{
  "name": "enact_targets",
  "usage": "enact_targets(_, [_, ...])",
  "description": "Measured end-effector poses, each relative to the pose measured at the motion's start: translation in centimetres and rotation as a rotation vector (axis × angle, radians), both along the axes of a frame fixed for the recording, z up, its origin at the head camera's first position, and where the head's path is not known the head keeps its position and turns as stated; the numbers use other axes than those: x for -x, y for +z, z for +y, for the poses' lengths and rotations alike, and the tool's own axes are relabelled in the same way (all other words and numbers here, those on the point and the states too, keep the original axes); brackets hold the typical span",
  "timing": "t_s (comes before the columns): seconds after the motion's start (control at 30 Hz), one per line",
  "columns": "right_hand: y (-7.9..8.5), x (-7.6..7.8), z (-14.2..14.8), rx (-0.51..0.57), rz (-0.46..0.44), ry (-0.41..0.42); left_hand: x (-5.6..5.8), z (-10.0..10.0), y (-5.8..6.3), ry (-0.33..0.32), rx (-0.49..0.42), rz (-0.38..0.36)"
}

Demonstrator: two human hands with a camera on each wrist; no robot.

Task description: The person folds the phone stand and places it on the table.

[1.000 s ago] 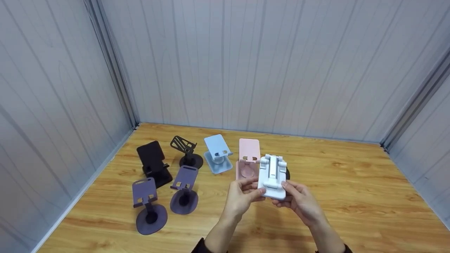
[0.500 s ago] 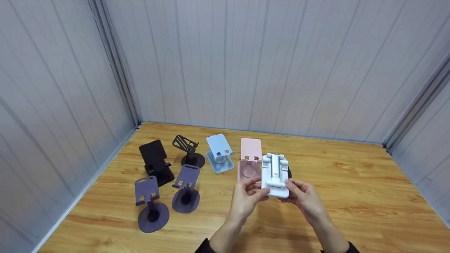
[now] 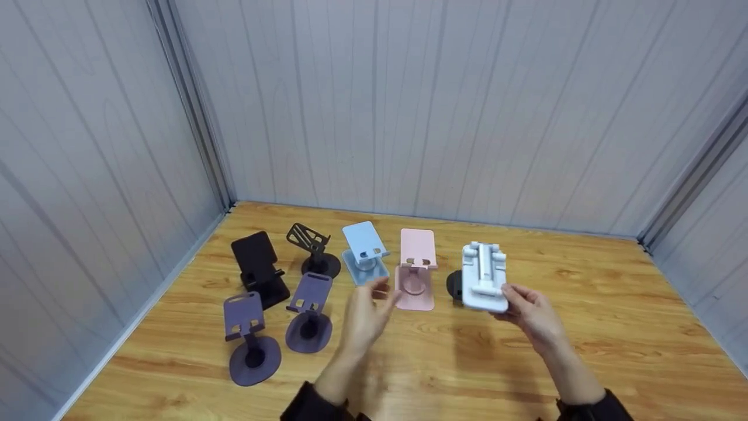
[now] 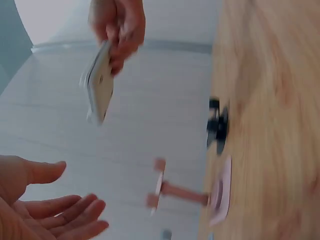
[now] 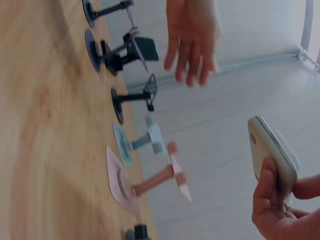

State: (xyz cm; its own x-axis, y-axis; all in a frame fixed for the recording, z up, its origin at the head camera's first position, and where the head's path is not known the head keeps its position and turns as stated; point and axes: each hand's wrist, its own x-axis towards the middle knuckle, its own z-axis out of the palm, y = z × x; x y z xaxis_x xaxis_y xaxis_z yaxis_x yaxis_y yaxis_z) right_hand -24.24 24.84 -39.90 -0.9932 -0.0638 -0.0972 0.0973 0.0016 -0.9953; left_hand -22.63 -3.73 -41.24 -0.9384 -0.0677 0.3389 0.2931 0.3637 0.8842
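The left hand (image 3: 363, 313) holds nothing: its fingers are relaxed and slightly bent, with a gap between them and the thumb, and the left wrist view shows them apart from every stand. The right hand (image 3: 534, 318) pinches the white phone stand (image 3: 484, 280) by its lower right edge, thumb on the front and fingers behind. This stand is folded flat and held up above the table (image 3: 613, 327), touching only that hand.

There is one white stand, one pink stand (image 3: 417, 245) and one light blue stand (image 3: 362, 238). Two purple stands are on the table, a nearer purple stand (image 3: 244, 314) and a farther purple stand (image 3: 311, 291). Two black stands are plain to see, a solid black stand (image 3: 255, 260) and a slotted black stand (image 3: 320, 266). One more black object (image 3: 454, 285) with a round base lies to the right of the pink one.

In the head view the white stand hides much of that black object, and the left hand's fingertips cover the front edge of the light blue base. Dark sleeves (image 3: 596, 406) end at both wrists. Pale panelled walls (image 3: 350, 117) enclose the wooden table at the back and sides.
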Motion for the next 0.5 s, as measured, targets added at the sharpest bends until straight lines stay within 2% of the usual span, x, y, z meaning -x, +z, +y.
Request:
enact_targets(0.03, [0.1,0.3,0.4,-0.004,-0.006,-0.02,0.4,-0.6,-0.2,0.047,0.046,0.033])
enact_targets(0.1, [0.3,0.9,1.2,-0.015,-0.018,-0.047,1.8,-1.9,-1.9,0.159,0.151,0.103])
enact_targets(0.23, [0.3,2.2,3.1,-0.034,-0.048,-0.036,2.5,-4.2,-2.2,0.326,0.282,0.139])
enact_targets(0.27, [0.2,2.6,3.7,-0.036,-0.057,-0.029,2.5,-4.8,-2.2,0.352,0.306,0.114])
enact_targets(0.33, [0.0,3.2,4.6,-0.041,-0.075,-0.023,1.6,-5.5,-0.8,0.372,0.327,0.033])
enact_targets(0.5, [-1.2,4.5,6.3,-0.066,-0.114,-0.029,1.8,-7.1,-0.9,0.389,0.381,-0.127])
